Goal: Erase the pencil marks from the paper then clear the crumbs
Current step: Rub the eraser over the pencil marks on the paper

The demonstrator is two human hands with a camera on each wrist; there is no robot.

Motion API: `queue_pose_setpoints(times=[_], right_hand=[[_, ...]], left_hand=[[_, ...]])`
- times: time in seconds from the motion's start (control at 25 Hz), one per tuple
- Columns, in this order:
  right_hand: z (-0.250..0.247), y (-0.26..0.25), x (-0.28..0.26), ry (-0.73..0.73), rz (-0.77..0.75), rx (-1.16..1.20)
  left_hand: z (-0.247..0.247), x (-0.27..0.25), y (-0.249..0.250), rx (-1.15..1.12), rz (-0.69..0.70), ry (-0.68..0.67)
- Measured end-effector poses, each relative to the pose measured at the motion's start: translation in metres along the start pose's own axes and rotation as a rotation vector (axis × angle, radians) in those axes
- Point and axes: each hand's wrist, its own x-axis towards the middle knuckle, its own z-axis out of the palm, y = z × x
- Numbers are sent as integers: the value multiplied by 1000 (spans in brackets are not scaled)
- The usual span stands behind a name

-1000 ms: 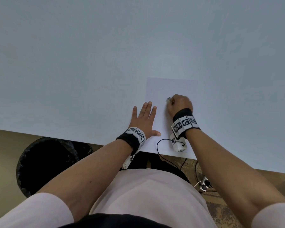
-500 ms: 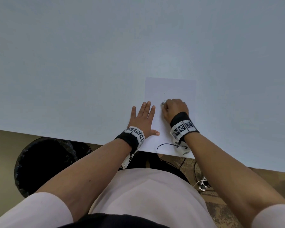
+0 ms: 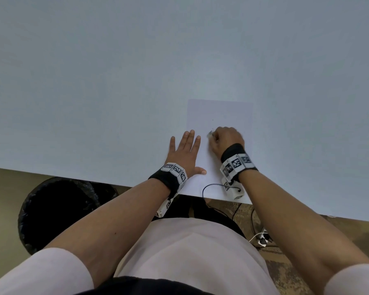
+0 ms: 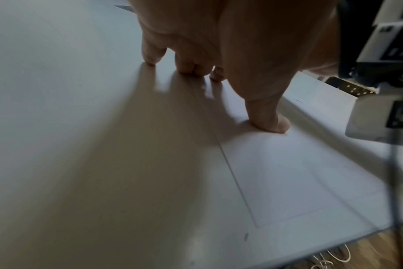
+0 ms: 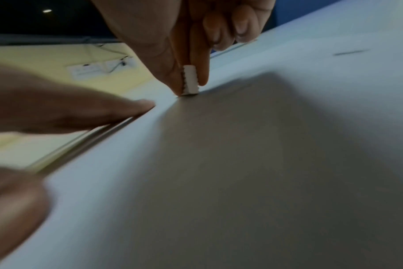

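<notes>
A white sheet of paper (image 3: 222, 116) lies on the pale table (image 3: 115, 81) near its front edge. My left hand (image 3: 184, 152) lies flat, fingers straight, across the paper's left edge, with the thumb on the sheet (image 4: 288, 172). My right hand (image 3: 225, 139) pinches a small white eraser (image 5: 190, 80) between thumb and forefinger, its lower end touching the paper. A tip of the eraser (image 3: 209, 134) shows at the knuckles in the head view. A tiny dark speck (image 3: 212, 120) sits on the sheet beyond the right hand. A short pencil mark (image 5: 350, 52) shows further off.
A black-lined waste bin (image 3: 58, 211) stands on the floor below the table's front edge, to my left. Cables and a white power strip (image 3: 262, 239) lie on the floor to the right. A black cable (image 3: 209, 186) hangs from my right wrist over the paper's near edge.
My right hand with the eraser has drawn back toward me and to the left across the paper, then stayed about there. The left hand has kept still.
</notes>
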Motion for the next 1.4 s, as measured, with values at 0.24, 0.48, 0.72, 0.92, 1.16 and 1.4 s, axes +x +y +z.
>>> queue_pose_setpoints(times=[0.24, 0.48, 0.72, 0.92, 1.16, 1.4], right_hand=[[-14, 16, 18, 110, 261, 213], [-11, 5, 15, 39, 49, 54], [-16, 3, 24, 78, 193, 134], [-9, -12, 14, -26, -25, 19], [-7, -16, 24, 47, 95, 87], [-14, -7, 31, 39, 99, 56]], left_hand=[[0, 0, 0, 9, -6, -3], [0, 0, 1, 15, -4, 0], [0, 0, 0, 13, -2, 7], [0, 0, 0, 13, 1, 9], [1, 0, 0, -3, 4, 19], [0, 0, 1, 15, -1, 3]])
